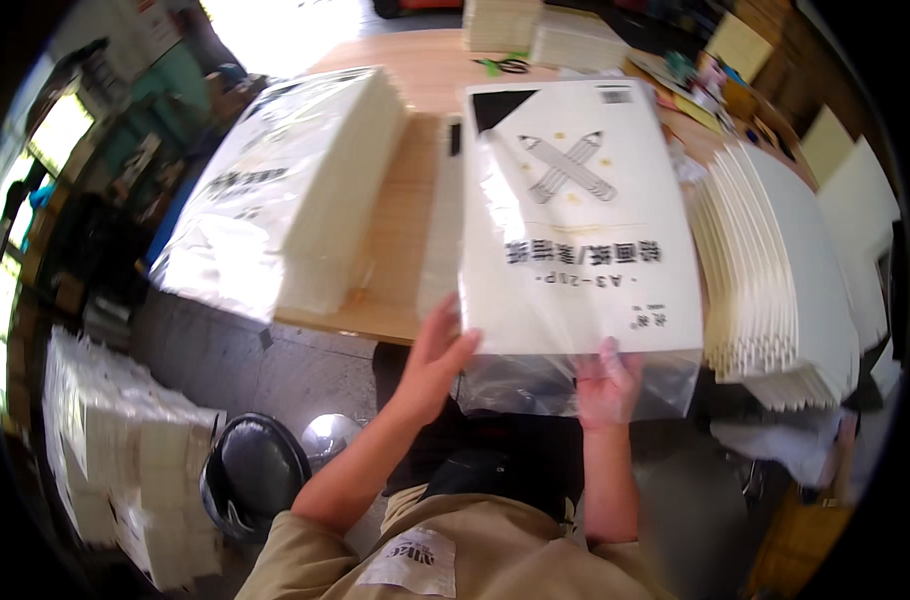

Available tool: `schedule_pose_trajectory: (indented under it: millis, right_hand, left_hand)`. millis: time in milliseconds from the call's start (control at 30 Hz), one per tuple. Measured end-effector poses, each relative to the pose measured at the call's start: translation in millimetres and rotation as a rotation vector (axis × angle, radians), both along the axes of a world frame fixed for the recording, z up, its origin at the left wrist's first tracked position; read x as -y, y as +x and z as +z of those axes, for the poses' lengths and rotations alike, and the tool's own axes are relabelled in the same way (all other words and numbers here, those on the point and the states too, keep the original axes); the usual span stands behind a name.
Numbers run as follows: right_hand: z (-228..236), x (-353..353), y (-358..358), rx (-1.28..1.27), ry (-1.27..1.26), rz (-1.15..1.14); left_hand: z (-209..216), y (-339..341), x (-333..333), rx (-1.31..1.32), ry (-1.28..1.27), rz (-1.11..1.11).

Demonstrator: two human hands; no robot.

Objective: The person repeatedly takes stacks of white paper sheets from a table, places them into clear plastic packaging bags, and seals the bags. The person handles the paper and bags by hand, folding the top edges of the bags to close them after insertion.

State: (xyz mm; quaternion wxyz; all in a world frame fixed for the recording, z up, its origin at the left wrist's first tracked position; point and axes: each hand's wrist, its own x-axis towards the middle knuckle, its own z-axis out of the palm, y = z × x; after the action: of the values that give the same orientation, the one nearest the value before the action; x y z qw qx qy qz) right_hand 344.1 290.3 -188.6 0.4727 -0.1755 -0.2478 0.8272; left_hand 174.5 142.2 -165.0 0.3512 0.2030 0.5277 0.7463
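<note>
A large white pack of paper (585, 220) in a clear plastic bag lies in front of me on the table. Two crossed pencils and dark lettering are printed on it, upside down to me, and one far corner is black. My left hand (430, 358) is closed at the near end of its left edge. At its near edge my right hand (607, 385) grips with the thumb on top and the fingers partly hidden under it. The loose, clear bag end (525, 380) hangs over the table's front edge, between my hands and beyond the right one.
A tall stack of plastic-wrapped packs (275, 190) stands left on the wooden table (387, 240). To the right is a fanned stack of white sheets (775, 270). Scissors (510, 66) lie at the back. A black stool (255, 475) and wrapped bundles (135, 450) stand on the floor.
</note>
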Motion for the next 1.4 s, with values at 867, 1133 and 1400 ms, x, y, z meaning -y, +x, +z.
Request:
schedule_pose_trajectory:
  millis: [867,1133,1400]
  right_hand:
    - [128.9,174.8,-251.6,0.249,0.562,0.954]
    - [111.9,99.8,-298.6,0.611,1.01,0.273]
    - [64.1,130.5,-312.5,0.484,1.078,0.229]
  left_hand:
    - [104.0,-412.0,228.9,-0.307,-0.477,0.41]
    - [120.9,-431.0,246.1,-0.741,-0.971,0.321]
    - [61.1,-497.5,281.6,-0.928,-0.837,0.203]
